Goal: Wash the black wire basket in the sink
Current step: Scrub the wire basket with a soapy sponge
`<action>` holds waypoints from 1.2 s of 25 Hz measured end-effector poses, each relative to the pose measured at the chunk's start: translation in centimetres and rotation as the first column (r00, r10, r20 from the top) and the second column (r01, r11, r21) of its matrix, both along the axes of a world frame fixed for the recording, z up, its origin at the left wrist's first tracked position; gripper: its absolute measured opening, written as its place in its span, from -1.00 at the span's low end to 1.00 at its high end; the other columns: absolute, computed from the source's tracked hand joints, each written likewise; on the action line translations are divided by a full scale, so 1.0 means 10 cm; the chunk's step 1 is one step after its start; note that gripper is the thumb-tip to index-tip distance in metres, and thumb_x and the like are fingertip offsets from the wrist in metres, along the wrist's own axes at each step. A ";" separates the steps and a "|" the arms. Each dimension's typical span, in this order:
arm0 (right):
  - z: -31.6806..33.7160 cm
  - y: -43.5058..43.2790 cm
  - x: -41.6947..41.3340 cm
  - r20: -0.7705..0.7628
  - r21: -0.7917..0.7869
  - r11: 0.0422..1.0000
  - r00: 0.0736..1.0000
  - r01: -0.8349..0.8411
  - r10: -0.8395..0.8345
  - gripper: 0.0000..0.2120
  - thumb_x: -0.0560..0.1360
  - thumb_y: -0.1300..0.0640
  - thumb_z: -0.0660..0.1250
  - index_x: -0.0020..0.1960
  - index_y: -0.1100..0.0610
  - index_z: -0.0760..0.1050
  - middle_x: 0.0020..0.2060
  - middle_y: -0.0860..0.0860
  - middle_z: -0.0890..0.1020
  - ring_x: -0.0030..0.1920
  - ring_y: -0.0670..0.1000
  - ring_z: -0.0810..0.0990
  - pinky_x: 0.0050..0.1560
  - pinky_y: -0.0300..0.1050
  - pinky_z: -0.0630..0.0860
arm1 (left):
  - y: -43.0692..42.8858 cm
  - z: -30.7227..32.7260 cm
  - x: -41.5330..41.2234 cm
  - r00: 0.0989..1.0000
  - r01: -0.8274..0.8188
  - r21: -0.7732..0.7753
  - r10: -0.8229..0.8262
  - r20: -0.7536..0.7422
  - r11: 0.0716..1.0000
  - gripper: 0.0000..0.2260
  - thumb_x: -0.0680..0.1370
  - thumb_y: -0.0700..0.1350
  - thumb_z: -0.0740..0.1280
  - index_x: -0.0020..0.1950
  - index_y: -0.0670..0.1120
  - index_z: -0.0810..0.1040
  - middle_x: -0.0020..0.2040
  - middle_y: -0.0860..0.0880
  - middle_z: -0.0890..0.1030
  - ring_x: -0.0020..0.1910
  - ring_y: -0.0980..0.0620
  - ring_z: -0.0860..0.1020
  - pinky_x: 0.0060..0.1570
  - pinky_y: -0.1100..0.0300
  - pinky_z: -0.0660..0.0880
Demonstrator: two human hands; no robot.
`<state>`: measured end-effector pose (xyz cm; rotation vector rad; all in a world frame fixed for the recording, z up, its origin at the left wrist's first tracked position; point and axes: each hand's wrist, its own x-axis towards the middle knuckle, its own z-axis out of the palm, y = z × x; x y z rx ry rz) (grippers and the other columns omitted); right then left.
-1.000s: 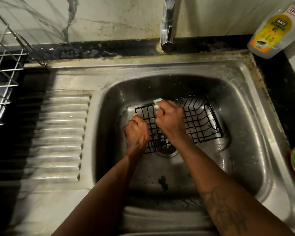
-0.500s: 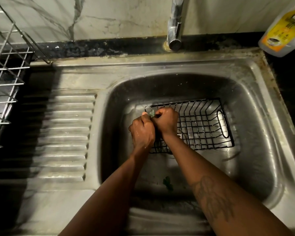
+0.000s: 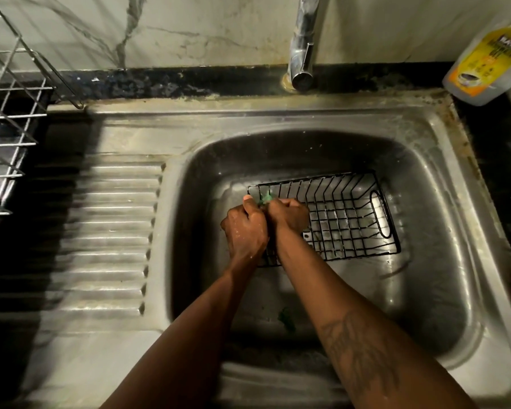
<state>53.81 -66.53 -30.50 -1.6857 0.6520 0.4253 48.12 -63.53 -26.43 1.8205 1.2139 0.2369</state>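
Note:
The black wire basket (image 3: 348,216) lies in the steel sink (image 3: 425,178), its oval handle to the right. My left hand (image 3: 245,228) grips the basket's left end. Pressed close beside it, my right hand (image 3: 289,215) holds a small green scrubber (image 3: 266,197) against the basket's left rim. Both hands are wet, and they hide the basket's left corner.
The tap (image 3: 301,54) stands at the back above the basin. A dishwash gel bottle (image 3: 481,54) leans at the back right. A metal dish rack (image 3: 9,128) sits left of the ribbed drainboard (image 3: 106,231). A green scrap (image 3: 286,318) lies near the basin's front.
My right hand has slid left along the basket with the scrubber until it sits against my left hand. The view has shifted, so the basket appears further right.

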 end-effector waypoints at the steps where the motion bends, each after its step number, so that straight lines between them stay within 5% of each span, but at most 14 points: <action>1: 0.00 -0.01 0.03 -0.061 -0.033 0.999 0.998 0.011 -0.013 -0.87 0.35 0.36 0.43 -0.19 0.16 0.61 -0.24 0.07 0.70 -0.16 0.07 0.71 -0.17 -0.04 0.69 | 0.00 0.01 -0.01 1.000 -0.002 -0.007 0.002 -0.006 1.000 -0.55 0.71 0.00 0.06 -0.16 -0.17 0.62 -0.12 -0.23 0.62 -0.11 -0.12 0.53 -0.16 0.24 0.23; 3: 0.04 -0.03 0.03 -0.039 -0.017 1.000 0.999 0.025 -0.026 -0.86 0.37 0.37 0.41 -0.22 0.15 0.60 -0.28 0.06 0.70 -0.22 0.05 0.70 -0.17 -0.03 0.69 | 0.00 -0.01 -0.01 1.000 -0.008 -0.001 0.008 -0.008 1.000 -0.53 0.71 0.00 0.05 -0.08 -0.23 0.65 -0.01 -0.29 0.65 0.05 -0.23 0.55 -0.08 0.15 0.29; 7: 0.19 -0.03 -0.05 0.100 0.261 0.955 0.979 0.145 -0.176 -0.79 0.38 0.46 0.44 -0.08 0.21 0.61 -0.28 0.15 0.72 -0.25 0.09 0.74 -0.25 -0.05 0.69 | 0.01 -0.04 0.01 1.000 -0.027 -0.033 0.027 -0.009 0.999 -0.52 0.70 0.03 0.04 -0.13 -0.20 0.63 -0.03 -0.26 0.65 0.08 -0.20 0.55 -0.08 0.20 0.24; 12: 0.04 -0.04 0.06 -0.118 0.153 0.956 0.965 0.250 -0.234 -0.81 0.36 0.45 0.43 -0.07 0.27 0.64 -0.35 0.12 0.71 -0.37 0.03 0.72 -0.35 -0.07 0.68 | 0.00 -0.12 0.01 1.000 0.004 0.012 -0.004 0.014 1.000 -0.49 0.68 0.07 0.05 -0.40 -0.08 0.45 -0.31 -0.15 0.61 -0.26 -0.12 0.57 -0.26 0.16 0.32; 18: 0.16 -0.17 0.03 0.173 0.214 0.936 0.932 0.281 -0.319 -0.77 0.42 0.45 0.43 -0.04 0.16 0.58 -0.16 0.15 0.70 -0.22 0.06 0.74 -0.27 -0.18 0.65 | 0.00 -0.13 0.01 1.000 0.000 0.010 0.000 0.009 1.000 -0.47 0.68 0.07 0.04 -0.42 -0.11 0.44 -0.42 -0.10 0.56 -0.38 -0.08 0.53 -0.38 0.21 0.28; 23: 0.04 -0.24 0.18 0.007 0.126 0.956 0.964 0.264 -0.267 -0.80 0.43 0.40 0.45 -0.04 0.16 0.57 -0.12 0.18 0.72 -0.23 0.02 0.74 -0.33 -0.25 0.59 | -0.08 0.07 0.00 1.000 -0.014 0.027 0.015 -0.024 1.000 -0.48 0.71 -0.01 0.05 -0.44 -0.10 0.42 -0.48 0.03 0.41 -0.47 0.20 0.36 -0.39 0.15 0.17; 27: 0.30 -0.22 0.15 0.259 0.266 0.937 0.919 0.228 -0.297 -0.80 0.47 0.42 0.42 -0.05 0.15 0.57 -0.15 0.20 0.70 -0.25 0.08 0.73 -0.28 -0.15 0.65 | -0.04 0.04 0.01 0.999 0.019 0.039 -0.017 -0.040 0.999 -0.48 0.71 0.01 0.03 -0.42 -0.11 0.42 -0.45 -0.02 0.43 -0.41 0.06 0.38 -0.25 0.19 0.23; 30: 0.39 -0.26 0.39 0.370 0.169 0.957 0.885 0.234 -0.282 -0.79 0.46 0.36 0.41 -0.11 0.05 0.55 -0.17 0.15 0.70 -0.26 0.11 0.73 -0.30 -0.02 0.67 | -0.06 0.04 0.00 0.999 0.028 0.030 -0.027 -0.038 0.999 -0.48 0.70 0.03 0.03 -0.43 -0.10 0.39 -0.42 -0.05 0.45 -0.39 0.03 0.43 -0.23 0.13 0.34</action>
